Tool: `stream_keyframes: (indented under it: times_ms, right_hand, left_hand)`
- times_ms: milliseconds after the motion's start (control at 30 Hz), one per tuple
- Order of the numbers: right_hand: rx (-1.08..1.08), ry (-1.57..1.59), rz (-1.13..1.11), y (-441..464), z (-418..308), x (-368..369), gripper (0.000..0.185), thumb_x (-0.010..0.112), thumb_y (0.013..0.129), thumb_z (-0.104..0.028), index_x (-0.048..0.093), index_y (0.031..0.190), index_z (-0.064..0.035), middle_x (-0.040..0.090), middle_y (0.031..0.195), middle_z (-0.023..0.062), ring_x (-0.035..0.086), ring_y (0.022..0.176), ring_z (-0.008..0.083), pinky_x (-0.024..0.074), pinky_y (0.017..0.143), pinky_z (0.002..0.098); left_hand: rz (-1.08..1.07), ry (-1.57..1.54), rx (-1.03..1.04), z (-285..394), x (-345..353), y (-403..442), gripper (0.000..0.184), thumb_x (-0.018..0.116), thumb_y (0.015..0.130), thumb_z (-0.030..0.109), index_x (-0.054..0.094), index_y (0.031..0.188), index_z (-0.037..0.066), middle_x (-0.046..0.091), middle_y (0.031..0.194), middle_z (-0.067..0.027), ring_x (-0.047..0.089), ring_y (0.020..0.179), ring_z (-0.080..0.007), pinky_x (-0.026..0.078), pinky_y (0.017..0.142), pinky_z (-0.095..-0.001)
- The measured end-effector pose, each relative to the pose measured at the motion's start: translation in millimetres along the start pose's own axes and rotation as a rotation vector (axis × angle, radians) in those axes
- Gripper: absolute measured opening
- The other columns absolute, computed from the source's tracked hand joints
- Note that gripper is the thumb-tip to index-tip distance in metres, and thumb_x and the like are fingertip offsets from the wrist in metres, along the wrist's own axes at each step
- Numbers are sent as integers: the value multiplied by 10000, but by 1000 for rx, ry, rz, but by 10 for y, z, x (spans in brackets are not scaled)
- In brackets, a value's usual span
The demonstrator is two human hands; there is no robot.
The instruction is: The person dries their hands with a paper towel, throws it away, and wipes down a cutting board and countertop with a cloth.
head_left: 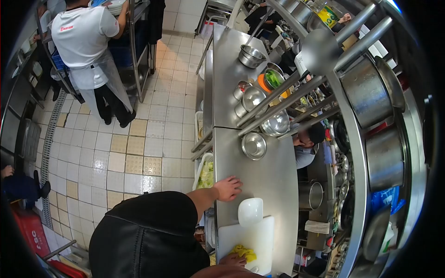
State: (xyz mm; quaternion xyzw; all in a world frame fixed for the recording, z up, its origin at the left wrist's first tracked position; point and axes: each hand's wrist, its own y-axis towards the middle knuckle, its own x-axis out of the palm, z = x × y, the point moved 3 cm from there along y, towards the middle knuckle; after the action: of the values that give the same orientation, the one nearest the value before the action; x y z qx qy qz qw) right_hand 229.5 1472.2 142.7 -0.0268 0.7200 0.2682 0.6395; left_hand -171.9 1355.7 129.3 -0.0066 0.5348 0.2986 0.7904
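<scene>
My left hand (pixel 228 188) rests on the steel counter (pixel 273 180), its fingers stretched out and apart, holding nothing. Just beyond it stands a white, rounded-square bowl (pixel 251 211), which overlaps the edge of a white cutting board (pixel 263 236). On that board, my right hand (pixel 234 259) is closed on a crumpled yellow cloth (pixel 244 253). Part of this hand is cut off by its own forearm near the bottom of the view. A small pale object (pixel 254 269) lies beside it; its kind I cannot make out.
Steel bowls (pixel 254 146) and a bowl of green vegetables (pixel 272 79) stand farther along the counter. Metal rails (pixel 278 104) and a shelf with large pots (pixel 366 92) rise opposite. A tub of chopped leaves (pixel 206 175) sits below the near edge. A co-worker (pixel 85 46) stands by a rack.
</scene>
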Motion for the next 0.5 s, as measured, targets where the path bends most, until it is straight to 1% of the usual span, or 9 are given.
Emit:
stream_keyframes:
  times_ms: [100,200,300,400,500]
  right_hand:
    - [-1,-8,-2,-14,-24,-34,428,563,953,-274,633,1323,-68,594,1269,180,543,1171,403,447,989,553]
    - [0,-12,1,-5,-47,-40,427,562,953,-272,632,1321,-67,594,1260,180,543,1166,404,449,984,552]
    - [4,-21,3,-18,-1,-28,426,561,952,-270,630,1320,-67,594,1251,180,543,1162,405,452,979,552]
    - [7,-29,6,-9,8,-32,425,560,951,-268,629,1319,-66,594,1242,180,542,1158,405,454,974,551]
    - [6,-34,5,-14,8,-32,424,558,950,-266,627,1317,-65,594,1233,180,542,1153,406,457,970,551]
  left_hand:
    - [-5,-6,7,-2,-3,5,382,614,936,352,668,1268,172,548,1458,-106,438,1447,-314,310,1235,-539]
    - [36,-19,15,-8,5,12,372,619,931,344,674,1256,170,553,1443,-103,441,1441,-311,318,1229,-531]
    - [11,-35,10,-10,32,9,373,622,927,341,679,1252,169,552,1448,-102,444,1438,-309,322,1226,-524]
    - [-14,-36,-1,-19,57,20,399,602,931,357,682,1275,171,533,1489,-116,432,1453,-316,288,1241,-537]
    - [-12,-25,4,-27,75,6,400,598,934,353,678,1281,172,535,1485,-114,431,1455,-316,284,1245,-537]
